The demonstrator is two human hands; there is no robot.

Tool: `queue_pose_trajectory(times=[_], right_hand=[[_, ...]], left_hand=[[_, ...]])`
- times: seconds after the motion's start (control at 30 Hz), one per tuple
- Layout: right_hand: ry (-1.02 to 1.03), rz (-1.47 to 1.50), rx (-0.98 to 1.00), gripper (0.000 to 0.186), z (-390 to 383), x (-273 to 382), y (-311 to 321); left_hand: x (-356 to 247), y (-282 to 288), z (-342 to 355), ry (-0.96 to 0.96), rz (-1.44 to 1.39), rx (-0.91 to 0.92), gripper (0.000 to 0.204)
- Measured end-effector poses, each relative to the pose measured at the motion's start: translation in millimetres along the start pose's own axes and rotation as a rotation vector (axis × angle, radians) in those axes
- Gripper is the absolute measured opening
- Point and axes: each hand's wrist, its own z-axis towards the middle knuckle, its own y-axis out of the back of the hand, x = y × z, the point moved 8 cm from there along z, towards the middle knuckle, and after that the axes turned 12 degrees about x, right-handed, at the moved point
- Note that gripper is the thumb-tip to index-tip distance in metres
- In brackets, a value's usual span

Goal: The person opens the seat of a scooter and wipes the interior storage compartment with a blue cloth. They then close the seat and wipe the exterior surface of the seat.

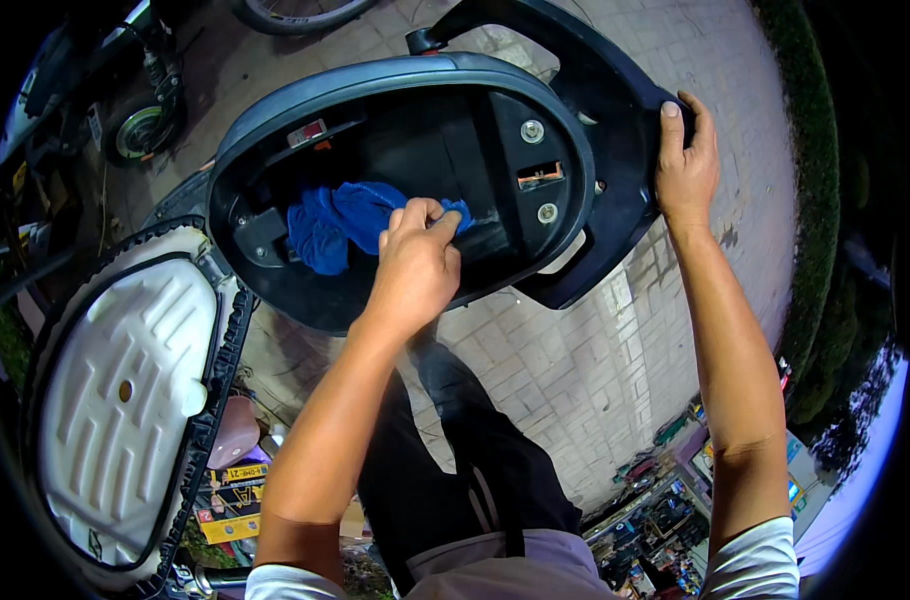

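In front of me is a scooter's black under-seat storage bin (415, 115), its seat (125, 390) flipped over to the left with the white underside showing. Inside the bin my left hand (420, 255) is closed on a crumpled blue cloth (340, 222), pinching its right end near the bin floor. Part of the cloth is hidden behind my fingers. Over at the right, my right hand (688, 165) is wrapped round the outer edge of the black rear grab rail (625, 150). Two round bolts (532, 131) and a small rectangular slot (541, 176) sit at the bin's right end.
A parked scooter's wheel (140, 132) stands at the upper left, and another wheel (300, 12) at the top. Brick paving (575, 370) lies below. Boxes (233, 505) are beside the seat. A rack of small goods (655, 535) is at the lower right, a hedge (815, 180) along the right.
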Motion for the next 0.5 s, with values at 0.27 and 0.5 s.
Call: queue_pose_trajectory(times=[0.27,0.5], right_hand=[[0.027,0.015,0.004,0.050,0,-3,-3],[0.016,0.023,0.015,0.051,0,-1,-2]], left_hand=[[23,7,6,-0.029,0.093,0.073,0.033],[106,39,-18,0.223,0.781,0.153,0.034]])
